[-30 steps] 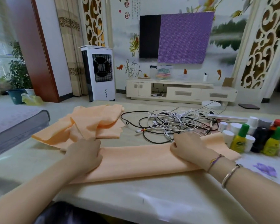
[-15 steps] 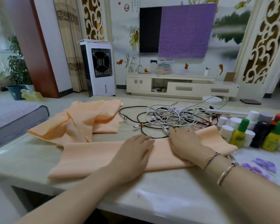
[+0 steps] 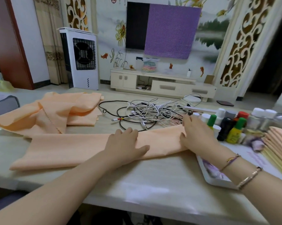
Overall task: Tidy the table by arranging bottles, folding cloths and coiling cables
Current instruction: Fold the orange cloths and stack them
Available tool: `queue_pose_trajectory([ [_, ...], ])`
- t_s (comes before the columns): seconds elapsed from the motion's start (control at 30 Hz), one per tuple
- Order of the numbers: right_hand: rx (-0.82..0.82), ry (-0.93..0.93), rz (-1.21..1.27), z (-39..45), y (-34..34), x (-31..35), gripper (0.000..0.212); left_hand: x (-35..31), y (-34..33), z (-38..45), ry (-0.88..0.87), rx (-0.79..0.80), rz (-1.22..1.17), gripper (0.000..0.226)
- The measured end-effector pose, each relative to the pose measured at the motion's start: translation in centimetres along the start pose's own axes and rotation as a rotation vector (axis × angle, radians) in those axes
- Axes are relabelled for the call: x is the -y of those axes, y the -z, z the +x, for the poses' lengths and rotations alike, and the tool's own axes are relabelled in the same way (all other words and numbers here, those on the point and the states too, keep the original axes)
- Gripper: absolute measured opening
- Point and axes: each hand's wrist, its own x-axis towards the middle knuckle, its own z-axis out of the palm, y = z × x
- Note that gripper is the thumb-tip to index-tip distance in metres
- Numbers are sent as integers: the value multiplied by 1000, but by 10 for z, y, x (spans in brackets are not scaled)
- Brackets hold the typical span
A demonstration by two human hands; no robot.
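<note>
My left hand lies flat, fingers straight and spread a little, pressing on the middle of the folded peach cloth. My right hand rests palm down, fingers extended, on the cloth's right end. The cloth is a long narrow strip on the table, its long axis running left to right, the right end tilted slightly toward the far side and the left end nearer me. Beyond it, to the far left, sits a heap of crumpled peach cloths. A tangle of black and white cables lies just beyond my hands. To the right stand the bottles, crowded together, with a stack of folded cloths at the right edge, on a white tray.
</note>
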Motion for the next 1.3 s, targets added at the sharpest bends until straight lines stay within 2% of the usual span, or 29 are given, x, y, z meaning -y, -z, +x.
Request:
queue_pose_trajectory([
  [0.1, 9, -120, -22, -19, 5, -13, 44, -18, -8, 4, 57, 7, 97, 69],
  [0.17, 30, -180, -61, -27, 5, -21, 45, -20, -15, 3, 89, 1, 90, 75],
  [0.3, 260, -313, -44, -29, 2, -30, 54, -19, -19, -2, 125, -15, 67, 87],
  [0.37, 359, -369, 96, -27, 1, -33, 55, -21, -18, -4, 130, 1, 67, 90],
  [0.43, 388, -401, 239, -23, 1, -37, 48, -24, -13, -2, 135, 42, 71, 93],
  [0.5, 337, -435, 428, -18, 2, -39, 33, -27, -7, 0, 140, 86, 96, 98],
  [0.6, 204, -431, 836, -9, 13, -28, 16, -32, -3, 1, 143, 119, 120, 104],
  [0.7, 118, -286, 1078, -1, 33, 3, 17, -32, -4, 1, 143, 123, 107, 104],
  [0.8, 200, -99, 1241, 2, 42, 44, 12, -30, -4, 0, 146, 153, 73, 98],
  [0.9, 302, -41, 1358, 1, 39, 76, 15, -21, 3, 4, 163, 120, -123, 62],
  [0.97, 314, -14, 1386, -3, 35, 92, 17, -7, 9, 11, 180, 112, -432, 48],
  [1.07, 322, 49, 1393, -11, 26, 114, 9, 20, 16, 11, 279, 84, -1151, 66],
  [1.13, 341, 82, 1342, -15, 16, 125, 37, 37, 16, 10, 352, 33, -1414, 75],
  [1.2, 362, 117, 1301, -17, 13, 132, 48, 42, 17, 7, 395, -32, -1471, 65],
  [1.3, 443, 107, 1411, -14, 12, 134, 33, 46, 14, 10, 476, -100, -1302, 60],
])
